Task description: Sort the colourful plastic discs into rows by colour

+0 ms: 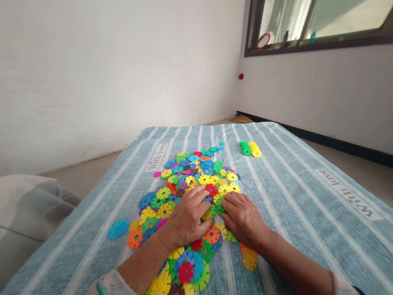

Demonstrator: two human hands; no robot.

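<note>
A heap of flat, notched plastic discs in many colours (207,167) runs down the middle of the cloth. Over its middle lies my left hand (188,218), fingers spread and touching the discs, with a red disc (210,189) just beyond the fingertips. My right hand (244,217) is at the heap's right side, its bent fingers closed on the edge of a green disc (218,207). An orange disc (212,234) shows just below, between the two hands. What lies beneath both palms is hidden.
A striped blue cloth (105,204) covers the table. Near the far edge lie a green row of discs (245,148) and a yellow row of discs (255,149), side by side. A blue stack of discs (118,229) is at the left. White walls and a window (345,18) are beyond.
</note>
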